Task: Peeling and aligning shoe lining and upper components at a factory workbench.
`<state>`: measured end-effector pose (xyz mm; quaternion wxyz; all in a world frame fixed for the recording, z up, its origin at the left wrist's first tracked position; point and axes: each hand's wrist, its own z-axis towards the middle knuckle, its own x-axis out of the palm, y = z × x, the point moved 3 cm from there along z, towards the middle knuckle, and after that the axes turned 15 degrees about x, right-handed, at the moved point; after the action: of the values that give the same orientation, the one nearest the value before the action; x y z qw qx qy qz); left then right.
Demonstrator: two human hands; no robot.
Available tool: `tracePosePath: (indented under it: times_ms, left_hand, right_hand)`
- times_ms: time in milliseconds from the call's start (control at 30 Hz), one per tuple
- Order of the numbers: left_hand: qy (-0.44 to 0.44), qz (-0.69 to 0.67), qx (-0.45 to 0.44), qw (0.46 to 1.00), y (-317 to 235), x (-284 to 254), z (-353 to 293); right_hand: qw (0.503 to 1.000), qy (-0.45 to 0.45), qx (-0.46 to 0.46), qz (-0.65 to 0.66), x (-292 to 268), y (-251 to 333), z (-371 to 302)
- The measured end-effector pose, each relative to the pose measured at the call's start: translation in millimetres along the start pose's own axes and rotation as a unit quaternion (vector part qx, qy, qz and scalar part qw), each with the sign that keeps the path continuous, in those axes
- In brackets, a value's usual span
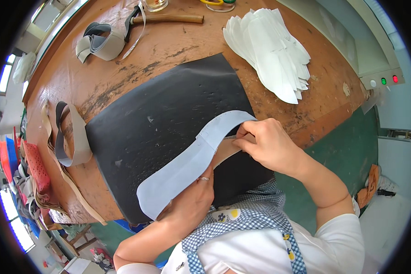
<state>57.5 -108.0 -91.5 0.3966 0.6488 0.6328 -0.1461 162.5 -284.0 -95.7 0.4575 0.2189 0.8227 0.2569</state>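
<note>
Hands first: my left hand (192, 196) is under the long pale-blue strip (187, 166), grip closed on its near half from below, ring finger showing at the edge. My right hand (269, 146) pinches the strip's far bend, fingertips clenched on the blue layer and the tan lining (224, 153) peeking out beneath it. The strip itself hangs over the near edge of the black mat (169, 123), not lying flat on it.

Risk, as I judge it: the two layers could slide apart if my right pinch loosens, and the free near end droops off the mat's near corner, so it could fold or drag.

Left of the mat, grey and tan loops (71, 137) sit close, touching its edge — little room there. Right of the mat, bare bench (333, 91) runs to the rim, open space. Beyond the mat, a fan of white cut pieces (271, 50) lies well apart, and a wooden-handled tool (169, 19) with more grey strips (98, 43) sits farthest off.
</note>
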Motion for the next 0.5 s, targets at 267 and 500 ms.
tracePosePath:
  times_ms: [267, 500]
  left_hand:
    - [-0.212, -0.237, -0.186, 0.93, -7.5, 8.6, 8.1]
    - [-0.257, -0.285, -0.222, 0.896, 2.5, 7.0, 23.3]
  right_hand:
    - [1.0, 0.01, -0.003, 0.023, 2.3, -7.2, 8.5]
    - [1.0, -0.017, -0.023, -0.012, 2.9, -8.5, 9.7]
